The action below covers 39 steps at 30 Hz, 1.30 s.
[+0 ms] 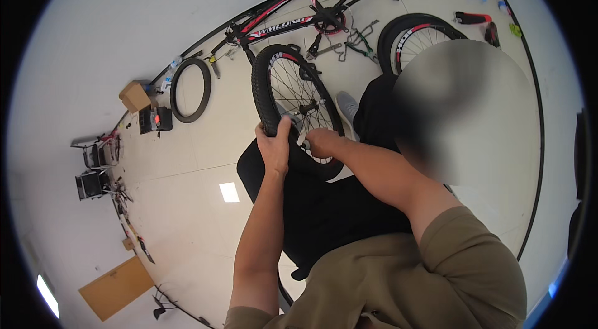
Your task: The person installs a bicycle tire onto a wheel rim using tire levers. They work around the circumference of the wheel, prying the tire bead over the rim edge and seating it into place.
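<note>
A bicycle wheel (308, 106) with a knobby black tyre stands tilted before me, its lower edge against my black-clad legs. My left hand (274, 145) is closed around the tyre at the wheel's near left side, thumb up along the sidewall. Beside it, my right hand (324, 142) is at the lower spokes with its fingers curled together. A small greyish piece (305, 144) shows at those fingertips; I cannot make out what it is. Behind the wheel, the spokes partly cover a pedal (308, 71).
A black and red bicycle frame (280, 27) lies along the wall. Right of it are a second wheel (411, 42) and scattered tools (361, 42). At left lie a loose tyre (190, 90), a cardboard box (134, 97) and a black toolbox (156, 119). A blurred patch hides the right side.
</note>
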Motion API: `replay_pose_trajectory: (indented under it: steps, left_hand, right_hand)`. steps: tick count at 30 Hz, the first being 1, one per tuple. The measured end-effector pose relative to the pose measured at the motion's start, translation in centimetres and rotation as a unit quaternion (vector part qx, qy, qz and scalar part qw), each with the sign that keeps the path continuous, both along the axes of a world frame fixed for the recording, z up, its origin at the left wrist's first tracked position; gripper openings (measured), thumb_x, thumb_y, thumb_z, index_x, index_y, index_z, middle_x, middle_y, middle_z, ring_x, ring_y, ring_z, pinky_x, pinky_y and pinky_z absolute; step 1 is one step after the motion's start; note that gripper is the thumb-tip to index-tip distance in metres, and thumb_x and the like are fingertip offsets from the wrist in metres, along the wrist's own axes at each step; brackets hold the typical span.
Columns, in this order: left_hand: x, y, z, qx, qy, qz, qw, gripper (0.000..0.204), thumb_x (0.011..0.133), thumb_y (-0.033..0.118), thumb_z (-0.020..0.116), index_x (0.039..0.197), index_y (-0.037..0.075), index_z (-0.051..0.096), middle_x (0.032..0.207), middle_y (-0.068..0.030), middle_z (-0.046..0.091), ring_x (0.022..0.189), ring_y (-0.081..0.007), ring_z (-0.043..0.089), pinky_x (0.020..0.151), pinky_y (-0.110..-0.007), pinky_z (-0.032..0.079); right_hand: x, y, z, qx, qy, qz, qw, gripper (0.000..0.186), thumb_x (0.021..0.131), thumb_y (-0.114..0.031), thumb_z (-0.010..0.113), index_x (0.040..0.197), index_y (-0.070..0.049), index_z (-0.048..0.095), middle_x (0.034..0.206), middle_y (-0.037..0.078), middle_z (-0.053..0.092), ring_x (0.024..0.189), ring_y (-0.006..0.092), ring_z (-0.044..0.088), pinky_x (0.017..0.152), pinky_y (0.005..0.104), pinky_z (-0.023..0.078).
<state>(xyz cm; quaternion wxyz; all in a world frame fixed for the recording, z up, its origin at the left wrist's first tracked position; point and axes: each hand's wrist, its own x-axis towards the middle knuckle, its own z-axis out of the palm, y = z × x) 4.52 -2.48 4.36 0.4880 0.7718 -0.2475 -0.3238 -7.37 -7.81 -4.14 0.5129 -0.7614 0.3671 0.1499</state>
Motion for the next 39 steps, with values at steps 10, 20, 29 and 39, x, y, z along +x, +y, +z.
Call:
replay_pose_trajectory:
  steps: [10,20,29,39]
  left_hand:
    - [3.1,0.3,-2.4,-0.021,-0.089,-0.027,0.995,0.031,0.1,0.029,0.066,0.108,-0.001,0.06,0.087,-0.0034,0.062,0.074,-0.0107,0.056,0.066,-0.027,0.049]
    - [2.4,0.2,-1.3,-0.026,-0.053,-0.047,0.997,0.034,0.103,0.033,0.062,0.109,0.0,0.062,0.09,-0.0027,0.063,0.077,-0.011,0.057,0.068,-0.028,0.05]
    - [2.5,1.3,-1.9,-0.027,-0.029,-0.032,0.999,0.041,0.102,0.034,0.062,0.118,-0.004,0.061,0.097,-0.0042,0.066,0.085,-0.012,0.058,0.079,-0.028,0.049]
    - [0.0,1.8,-0.6,-0.05,-0.065,-0.055,0.995,0.039,0.103,0.035,0.061,0.116,-0.001,0.063,0.098,-0.0027,0.066,0.085,-0.0105,0.057,0.078,-0.027,0.049]
  right_hand:
    - [0.5,1.1,0.6,0.018,-0.016,-0.05,0.998,0.034,0.08,-0.009,0.064,0.113,-0.003,0.072,0.121,0.02,0.069,0.116,0.0394,0.065,0.095,0.053,0.05]
    - [1.3,0.8,0.4,0.007,-0.013,-0.119,0.993,0.032,0.081,-0.011,0.065,0.111,-0.005,0.073,0.12,0.018,0.07,0.115,0.0376,0.066,0.095,0.0491,0.052]
    - [0.8,-0.7,3.1,-0.036,0.008,-0.152,0.988,0.031,0.08,-0.015,0.066,0.109,-0.007,0.075,0.115,0.017,0.072,0.112,0.0358,0.068,0.093,0.0453,0.054]
    - [0.8,-2.0,4.6,-0.031,0.015,-0.202,0.979,0.029,0.08,-0.017,0.067,0.107,-0.013,0.077,0.116,0.014,0.072,0.113,0.0346,0.068,0.095,0.0447,0.053]
